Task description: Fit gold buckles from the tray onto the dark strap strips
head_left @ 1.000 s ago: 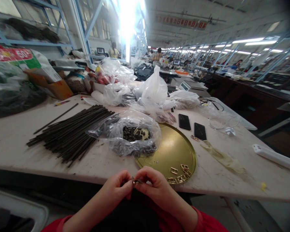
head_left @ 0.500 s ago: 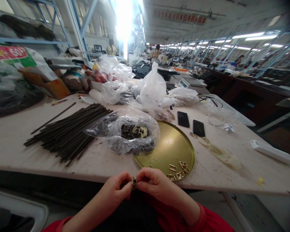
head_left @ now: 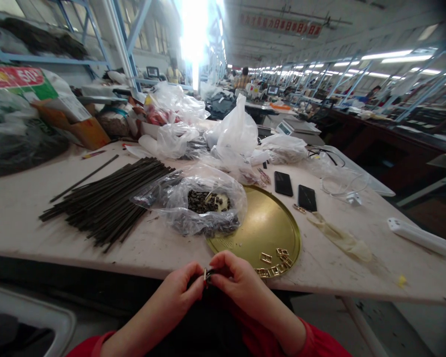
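My left hand (head_left: 182,290) pinches a small gold-coloured metal buckle (head_left: 205,276) between thumb and forefinger, just past the table's front edge. Against it, my right hand (head_left: 240,280) is closed on a small dark strip piece (head_left: 210,274), partly hidden by the fingers; whether it passes through the buckle I cannot tell. Beyond the right hand, several more gold buckles (head_left: 276,269) lie along the near rim of a round gold tray (head_left: 267,218). A clear plastic bag (head_left: 171,213) holding many small dark pieces (head_left: 200,202) overlaps the tray's left side.
Long dark strips (head_left: 111,198) lie in a pile at left. Two black phones (head_left: 283,183), a pale glove-like item (head_left: 342,238) and a white power strip (head_left: 421,237) lie at right. Plastic bags (head_left: 234,129) and a scale (head_left: 297,128) stand at the back.
The buckle has turned a little between my fingers and shows more of its side. My right fingers have shifted slightly upward. The tray and bag stay put.
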A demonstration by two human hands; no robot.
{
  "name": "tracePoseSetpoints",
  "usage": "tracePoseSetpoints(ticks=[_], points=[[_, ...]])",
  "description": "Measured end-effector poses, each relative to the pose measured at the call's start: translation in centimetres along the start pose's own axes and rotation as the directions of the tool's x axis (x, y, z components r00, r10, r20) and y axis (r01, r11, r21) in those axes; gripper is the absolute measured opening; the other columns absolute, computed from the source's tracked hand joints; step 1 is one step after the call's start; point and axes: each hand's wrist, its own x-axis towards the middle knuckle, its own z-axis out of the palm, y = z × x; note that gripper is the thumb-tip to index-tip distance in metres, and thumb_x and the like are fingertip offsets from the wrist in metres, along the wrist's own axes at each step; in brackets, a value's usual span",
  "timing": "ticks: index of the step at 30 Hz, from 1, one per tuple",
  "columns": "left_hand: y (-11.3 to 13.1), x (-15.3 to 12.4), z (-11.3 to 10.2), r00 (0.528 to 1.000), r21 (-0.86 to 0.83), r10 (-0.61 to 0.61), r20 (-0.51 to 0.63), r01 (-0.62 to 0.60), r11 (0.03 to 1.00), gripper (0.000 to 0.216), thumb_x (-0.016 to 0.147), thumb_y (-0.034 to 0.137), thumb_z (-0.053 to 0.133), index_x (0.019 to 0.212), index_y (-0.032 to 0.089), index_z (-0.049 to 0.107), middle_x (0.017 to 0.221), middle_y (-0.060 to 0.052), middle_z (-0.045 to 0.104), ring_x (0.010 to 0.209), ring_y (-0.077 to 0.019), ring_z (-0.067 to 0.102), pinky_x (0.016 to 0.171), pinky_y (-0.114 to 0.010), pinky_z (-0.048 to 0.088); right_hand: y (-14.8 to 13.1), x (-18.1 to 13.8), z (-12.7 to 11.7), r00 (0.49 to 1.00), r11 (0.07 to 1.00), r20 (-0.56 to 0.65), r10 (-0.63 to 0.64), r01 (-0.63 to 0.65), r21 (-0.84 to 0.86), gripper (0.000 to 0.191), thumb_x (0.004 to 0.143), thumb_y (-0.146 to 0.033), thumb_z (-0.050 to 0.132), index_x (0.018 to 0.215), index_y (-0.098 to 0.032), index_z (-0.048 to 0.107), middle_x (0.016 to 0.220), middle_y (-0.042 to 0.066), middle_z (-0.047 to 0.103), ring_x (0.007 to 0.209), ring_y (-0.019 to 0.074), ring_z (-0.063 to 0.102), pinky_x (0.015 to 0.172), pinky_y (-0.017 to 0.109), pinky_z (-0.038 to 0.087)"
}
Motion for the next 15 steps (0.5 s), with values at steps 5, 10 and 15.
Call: tracePoseSetpoints(ticks=[5,10,15], points=[[0.1,-0.3,0.4,0.998,-0.071,0.036,-0.056,-0.04,0.997,0.012,0.077,0.02,0.042,0.081,0.017,0.053,0.073,0.0,0.057,0.071,-0.0168,0.053,0.067,-0.026,0.042,0.5,-0.1,1.2,0.981,0.972,-0.18,-0.068,0.025,-0.232,0.006,0.074,-0.015,0.059,0.077,-0.02,0.056,0.073,0.001,0.061,0.068,0.0161,0.058,0.062,0.027,0.045],[-0.5,-0.1,0.4,0.995,-0.148,0.011,-0.099,-0.026,0.989,0.016,0.08,0.028,0.042,0.084,0.016,0.052,0.073,-0.001,0.057,0.07,-0.0177,0.054,0.067,-0.028,0.044,1.3,-0.9,2.9,0.894,0.86,-0.217,-0.392,0.272,-0.433,0.013,0.082,-0.015,0.049,0.089,-0.02,0.059,0.085,0.006,0.064,0.08,0.0186,0.06,0.071,0.03,0.049],[-1.1,0.3,0.8,0.984,-0.247,0.018,-0.175,-0.061,0.967,0.021,0.079,0.035,0.048,0.085,0.016,0.052,0.08,-0.003,0.06,0.073,-0.0176,0.055,0.067,-0.028,0.044,2.0,-1.3,3.7,0.801,0.76,-0.232,-0.553,0.37,-0.534,0.029,0.079,-0.011,0.05,0.106,-0.018,0.054,0.099,0.01,0.064,0.091,0.0199,0.06,0.077,0.032,0.051]])
